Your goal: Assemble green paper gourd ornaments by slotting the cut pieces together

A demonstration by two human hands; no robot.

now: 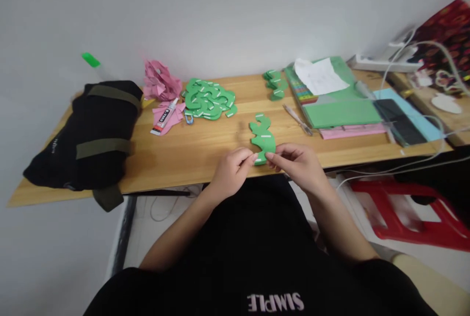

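Near the table's front edge lies a curvy green paper cutout [265,142] with small white strips on it. My left hand [235,169] pinches its lower left end, thumb and forefinger closed by a white strip. On the other side, my right hand [296,163] has its thumb and fingers closed on the cutout's lower right edge. Just beyond, a smaller curved green piece [261,121] touches or overlaps it; I cannot tell which. A heap of similar green cutouts [209,98] lies farther back to the left, and a few more green pieces [275,83] sit near the wall.
At left are a black bag [99,139], crumpled pink paper [161,81], a glue tube [165,117] and a blue clip [188,118]. To the right lie a pen [297,120], a green folder [341,112], a phone [400,120] and cables. A red stool [411,208] stands below.
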